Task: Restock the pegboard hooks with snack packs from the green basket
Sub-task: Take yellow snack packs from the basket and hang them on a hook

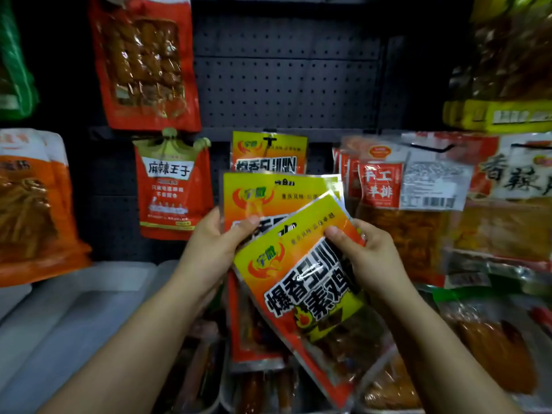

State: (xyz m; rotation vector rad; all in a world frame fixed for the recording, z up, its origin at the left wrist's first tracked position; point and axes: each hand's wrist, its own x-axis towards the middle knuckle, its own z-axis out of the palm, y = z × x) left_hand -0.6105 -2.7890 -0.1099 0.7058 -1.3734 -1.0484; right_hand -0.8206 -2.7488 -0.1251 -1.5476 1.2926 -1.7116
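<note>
Two yellow-and-orange snack packs are held up before the dark pegboard (pixel 286 85). My left hand (pixel 215 243) grips the rear pack (pixel 268 195) by its left edge, thumb on the front. The front pack (pixel 304 288) is tilted to the right, and my right hand (pixel 364 255) pinches its upper right edge. A matching pack (pixel 268 152) hangs on a hook (pixel 270 140) just behind them. The green basket is out of sight.
Red and orange packs hang around: a large one (pixel 143 64) upper left, a red crown-topped one (pixel 173 186) at left, several packs (pixel 379 180) at right. White trays (pixel 74 309) lie below left; loose packs (pixel 493 339) fill bins below right.
</note>
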